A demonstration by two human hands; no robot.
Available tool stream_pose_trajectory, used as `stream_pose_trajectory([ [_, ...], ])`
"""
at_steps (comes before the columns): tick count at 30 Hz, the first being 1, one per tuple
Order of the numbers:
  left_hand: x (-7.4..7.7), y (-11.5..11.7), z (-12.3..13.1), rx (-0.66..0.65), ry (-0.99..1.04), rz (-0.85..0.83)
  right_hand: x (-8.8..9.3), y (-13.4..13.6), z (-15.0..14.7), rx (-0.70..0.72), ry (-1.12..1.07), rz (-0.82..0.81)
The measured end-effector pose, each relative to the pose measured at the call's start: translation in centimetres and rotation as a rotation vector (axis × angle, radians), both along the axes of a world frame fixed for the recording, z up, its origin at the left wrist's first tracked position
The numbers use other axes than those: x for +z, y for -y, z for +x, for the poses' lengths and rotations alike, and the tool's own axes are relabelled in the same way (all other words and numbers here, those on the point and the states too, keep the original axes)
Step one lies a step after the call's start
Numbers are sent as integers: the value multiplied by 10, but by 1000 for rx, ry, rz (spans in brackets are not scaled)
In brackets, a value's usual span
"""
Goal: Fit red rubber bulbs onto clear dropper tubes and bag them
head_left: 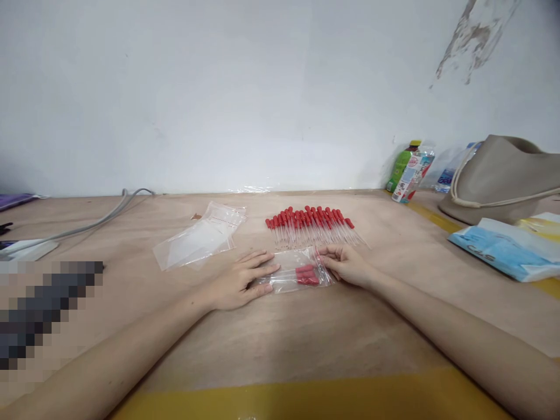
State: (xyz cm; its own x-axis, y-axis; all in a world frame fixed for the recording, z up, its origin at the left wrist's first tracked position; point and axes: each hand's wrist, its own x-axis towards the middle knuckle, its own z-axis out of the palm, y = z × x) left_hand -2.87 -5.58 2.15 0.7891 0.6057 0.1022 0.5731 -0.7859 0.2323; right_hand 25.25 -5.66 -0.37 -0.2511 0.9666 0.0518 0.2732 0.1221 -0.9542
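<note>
A clear zip bag (286, 287) lies flat on the table in front of me, with a few red-bulbed droppers (307, 274) inside, their bulbs toward the bag's right end. My left hand (240, 281) rests on the bag's left end, palm down with fingers spread. At the zip end, my right hand (345, 265) pinches the bag's edge between thumb and fingers. Just beyond the bag, many loose droppers (310, 224) with red bulbs and clear stems lie in a row. Flat plastic bags (201, 236) are stacked loosely to the left.
A grey cable (100, 217) runs along the left. At the right stand a green bottle (399, 169), a carton-like bottle (413, 178) and a beige bag (503, 175), with a blue tissue pack (503, 251) before it. Yellow tape (306, 399) marks the near edge; a white wall (219, 93) closes the back.
</note>
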Motion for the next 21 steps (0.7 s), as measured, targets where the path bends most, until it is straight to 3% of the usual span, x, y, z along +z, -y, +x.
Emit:
stream_pose_trajectory([
  [6,-2,1,0,-5,137,-13,15,-28,11,-357,346,349],
  [10,-4,0,0,-23,166,-28,31,-63,10,-494,573,458],
  [15,-4,0,-1,-33,158,-29,41,-100,-8,-590,771,437],
  [21,-1,1,0,-50,169,-26,45,-119,-24,-636,719,308],
])
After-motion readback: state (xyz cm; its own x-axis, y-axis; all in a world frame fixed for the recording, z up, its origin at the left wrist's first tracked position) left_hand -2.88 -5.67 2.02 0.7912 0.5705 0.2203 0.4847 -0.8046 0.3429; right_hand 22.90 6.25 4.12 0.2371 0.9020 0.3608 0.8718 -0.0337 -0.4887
